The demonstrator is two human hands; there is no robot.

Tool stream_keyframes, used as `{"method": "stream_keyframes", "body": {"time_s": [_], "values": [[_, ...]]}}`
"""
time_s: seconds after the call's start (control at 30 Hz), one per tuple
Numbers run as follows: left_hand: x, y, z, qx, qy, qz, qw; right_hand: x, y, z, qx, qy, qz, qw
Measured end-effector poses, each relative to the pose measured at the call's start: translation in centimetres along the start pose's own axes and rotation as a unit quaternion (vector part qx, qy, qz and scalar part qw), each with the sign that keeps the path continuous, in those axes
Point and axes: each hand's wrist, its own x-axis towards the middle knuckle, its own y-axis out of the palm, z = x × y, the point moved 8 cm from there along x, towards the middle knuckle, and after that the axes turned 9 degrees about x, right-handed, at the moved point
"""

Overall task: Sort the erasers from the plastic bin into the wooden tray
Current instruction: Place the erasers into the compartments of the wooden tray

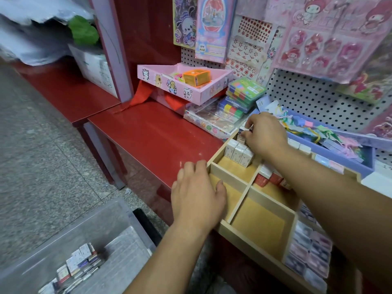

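Mid-placing here: right hand [265, 134] pinches a small wrapped eraser [241, 138] into the far row of the pale wooden compartment tray [244, 236] at centre right, left hand [197, 192] lies relaxed on its rim, so next I'd guess a reach down to the clear plastic bin [53, 240] lower left.

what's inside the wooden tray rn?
White erasers far-left, red-and-white erasers beside them; near-right compartment bare. Right hand, pinching an eraser, and its forearm hide the far end; left hand covers part of near-left.

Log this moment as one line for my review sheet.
phase: placing | right hand: pinches eraser over far-left compartment | left hand: rests on wooden tray edge | plastic bin: erasers inside
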Motion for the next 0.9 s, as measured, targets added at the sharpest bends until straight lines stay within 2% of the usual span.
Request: {"method": "stream_keyframes", "body": {"time_s": [0.2, 0.33, 0.53, 0.7, 0.9], "values": [[0.1, 0.2, 0.0, 0.007, -0.006, -0.009, 1.0, 0.1, -0.2, 0.1, -0.03, 0.003, -0.014, 0.999], [0.2, 0.3, 0.1, 0.013, -0.007, -0.009, 1.0, -0.1, -0.4, -0.2, 0.005, 0.016, -0.01, 1.0], [0.5, 0.5, 0.3, 0.001, 0.003, -0.016, 1.0, -2.8, -3.3, 1.0, 0.072, -0.012, -0.007, 0.997], [-0.5, -0.5, 1.2, -0.065, -0.002, -0.03, 0.997, -8.3, -5.6, 4.5, 0.147, -0.076, 0.054, 0.985], [-4.4, -3.5, 9.3, -0.03, -0.083, -0.029, 0.996, -16.5, -5.7, 11.8, 0.225, -0.18, 0.127, 0.949]]}}
